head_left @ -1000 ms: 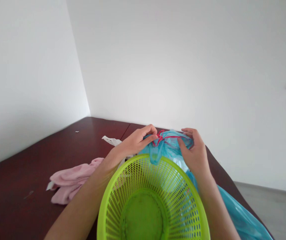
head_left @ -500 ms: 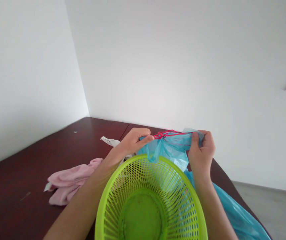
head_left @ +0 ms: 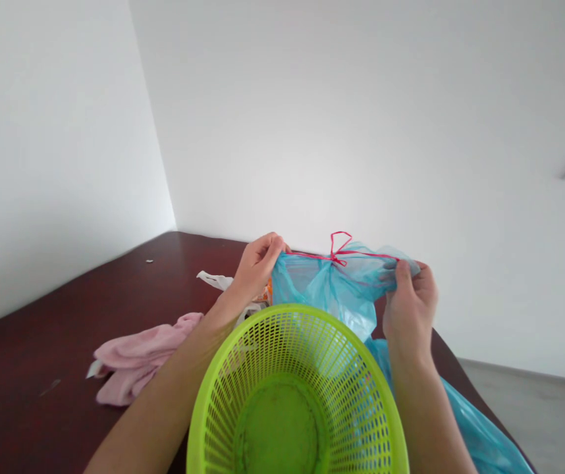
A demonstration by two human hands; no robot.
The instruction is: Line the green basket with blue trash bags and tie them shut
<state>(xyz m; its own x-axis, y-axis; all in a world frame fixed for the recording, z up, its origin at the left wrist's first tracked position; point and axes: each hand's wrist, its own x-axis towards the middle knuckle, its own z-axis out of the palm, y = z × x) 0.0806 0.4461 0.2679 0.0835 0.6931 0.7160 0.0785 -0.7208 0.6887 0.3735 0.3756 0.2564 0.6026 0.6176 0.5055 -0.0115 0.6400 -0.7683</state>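
Observation:
A thin blue plastic bag is stretched between my hands, above the far rim of a green plastic basket. Along the bag's top edge runs a red drawstring, knotted near the middle with a small loop standing up. My left hand pinches the bag's left upper corner and the string there. Thumb and fingers of my right hand are closed on the right end of the bag, whose film covers some fingertips. The basket is upright with nothing inside; its near side runs out of view.
On the dark red table lies a pink cloth to the left. A white plastic bag and an orange packet are partly hidden behind my left wrist. More blue plastic trails along the table's right edge. White walls stand behind.
My hands have moved apart and slightly up, pulling the bag wider and tauter. The drawstring, bunched by my left hand before, now shows a knot and loop at the middle.

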